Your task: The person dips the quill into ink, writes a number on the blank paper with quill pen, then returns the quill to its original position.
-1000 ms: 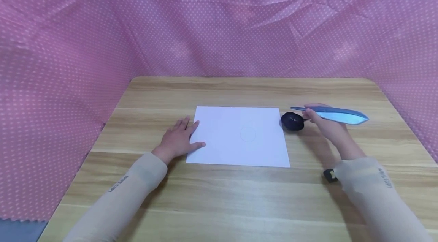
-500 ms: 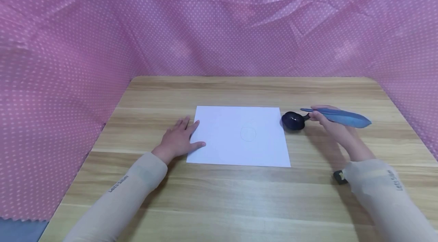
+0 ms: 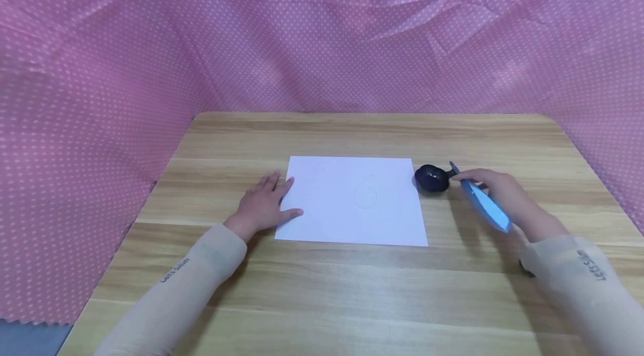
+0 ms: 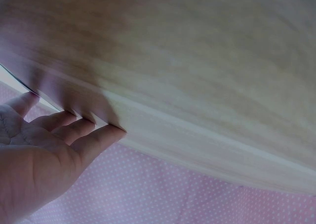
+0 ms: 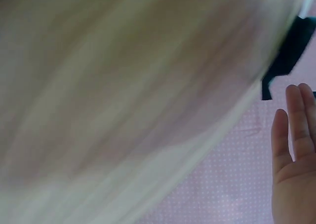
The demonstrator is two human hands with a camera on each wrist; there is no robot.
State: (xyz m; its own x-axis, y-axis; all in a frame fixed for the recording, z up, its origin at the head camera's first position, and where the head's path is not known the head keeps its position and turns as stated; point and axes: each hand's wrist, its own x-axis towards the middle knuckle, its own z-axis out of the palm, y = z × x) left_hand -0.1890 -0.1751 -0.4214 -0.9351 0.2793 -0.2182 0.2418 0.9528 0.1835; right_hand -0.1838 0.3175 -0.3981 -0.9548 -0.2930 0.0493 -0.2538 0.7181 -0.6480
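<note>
My left hand (image 3: 259,208) lies with spread fingers on the left edge of a white sheet of paper (image 3: 322,205), thumb reaching onto it. A thin circle (image 3: 365,197) is drawn right of the sheet's middle. Just off the sheet's right edge sits a glossy black rounded object (image 3: 431,178) with a short neck pointing right. By that neck, my right hand (image 3: 495,185) pinches a blue feather pen (image 3: 485,208), its thin end up at the neck and its vane slanting down to the right. In the right wrist view the black object (image 5: 291,48) shows ahead of my fingertips.
A wood-grain table (image 3: 322,300) carries everything. Pink dotted cloth (image 3: 322,37) hangs along its back and both sides. A small dark item (image 3: 525,269) shows at the right sleeve's cuff.
My right hand has shifted right and slightly nearer, and the feather pen has swung from nearly level to slanting down-right. The left hand, paper and black object hardly moved.
</note>
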